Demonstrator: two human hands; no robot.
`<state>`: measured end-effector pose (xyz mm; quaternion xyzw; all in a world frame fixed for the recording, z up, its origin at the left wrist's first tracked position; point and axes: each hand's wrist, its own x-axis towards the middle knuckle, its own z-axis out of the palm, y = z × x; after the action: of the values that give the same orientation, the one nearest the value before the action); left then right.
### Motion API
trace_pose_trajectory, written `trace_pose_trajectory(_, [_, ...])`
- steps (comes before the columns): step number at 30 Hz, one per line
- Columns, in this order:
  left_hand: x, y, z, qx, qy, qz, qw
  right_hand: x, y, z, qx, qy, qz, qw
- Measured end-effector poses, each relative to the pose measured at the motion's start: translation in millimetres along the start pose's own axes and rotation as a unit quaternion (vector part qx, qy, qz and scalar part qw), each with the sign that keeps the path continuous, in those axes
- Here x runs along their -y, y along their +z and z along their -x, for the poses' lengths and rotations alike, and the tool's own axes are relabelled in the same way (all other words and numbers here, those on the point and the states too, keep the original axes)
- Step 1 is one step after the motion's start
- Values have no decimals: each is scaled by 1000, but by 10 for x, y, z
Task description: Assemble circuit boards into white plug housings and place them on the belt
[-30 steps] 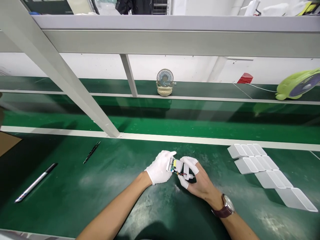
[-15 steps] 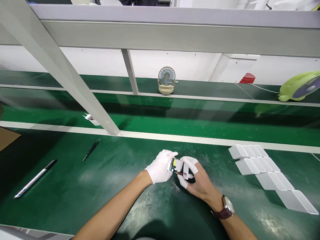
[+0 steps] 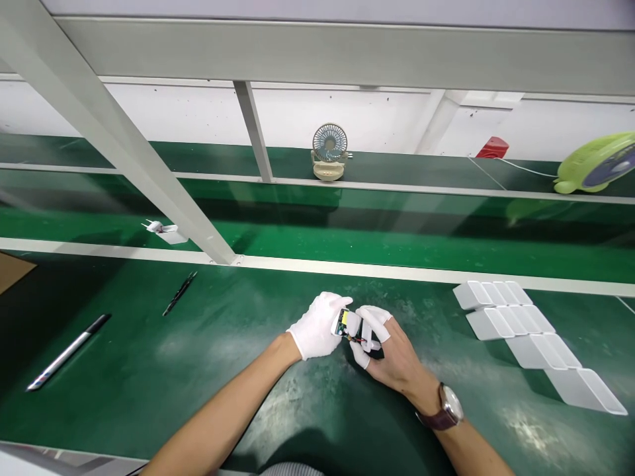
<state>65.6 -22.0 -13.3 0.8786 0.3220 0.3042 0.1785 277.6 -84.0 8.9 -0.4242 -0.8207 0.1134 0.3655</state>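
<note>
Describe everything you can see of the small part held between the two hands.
The part is small, with a white shell that looks like plastic; its open face shows a board with green and yellow bits. Thin red and dark wires come out of its lower right side. It is held above the green mat, tilted, and does not rest on it. The gloved left hand grips its left side. The right hand, with white covers on the fingertips, pinches its right side and the wires. Finer details are too small to tell.

Both hands (image 3: pixel 347 334) meet at centre frame; pen (image 3: pixel 67 352) and tweezers (image 3: pixel 180 293) lie left, row of casings (image 3: pixel 530 340) right, fan (image 3: pixel 329 151) behind.
</note>
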Motion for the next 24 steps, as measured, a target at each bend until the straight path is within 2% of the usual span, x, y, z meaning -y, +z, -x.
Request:
trace_pose_trajectory(16, [11,17,9,2,2,-3,1000,6,27,9,8,-5,18,1000])
trace_pose_trajectory(19, [-4,25,-43,-3,30,21,999,8,63,1,13,6,18,1000])
trace_pose_trajectory(22, [-25,36,-97,26,72,99,992,29,97,-14,15,13,22,1000])
trace_pose_trajectory(24, [-42,34,-104,17,71,95,993,40,102,-18,-5,19,32,999])
